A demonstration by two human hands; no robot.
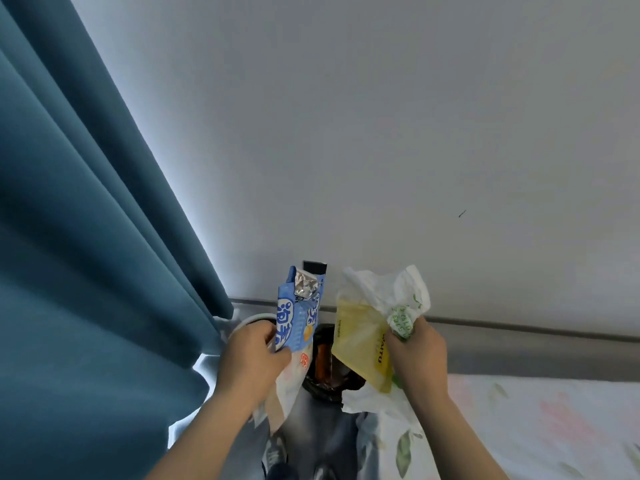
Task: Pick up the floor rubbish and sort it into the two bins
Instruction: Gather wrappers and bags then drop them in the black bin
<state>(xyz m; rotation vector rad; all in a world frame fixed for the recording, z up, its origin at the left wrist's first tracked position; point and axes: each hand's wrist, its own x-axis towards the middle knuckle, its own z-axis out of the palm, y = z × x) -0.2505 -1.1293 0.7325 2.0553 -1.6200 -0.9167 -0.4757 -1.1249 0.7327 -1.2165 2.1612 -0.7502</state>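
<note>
Two hands grip rubbish: left hand (254, 355) blue wrapper (298, 317); right hand (417, 355) yellow packet (360, 337).

Your left hand (252, 356) grips a blue snack wrapper (294, 323), held upright. Your right hand (420, 355) grips a yellow packet (360, 344) and a crumpled white bag (381, 292). Black-lined bin (320, 391) sits below, between the hands. Teal curtain (86, 237) at left.

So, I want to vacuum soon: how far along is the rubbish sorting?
Partly done: the black-lined bin already holds some rubbish. In hand: the left hand grips a blue wrapper; the right hand holds a yellow pouch and white plastic bag. Left: dropping these in; the floor is mostly out of view.
</note>
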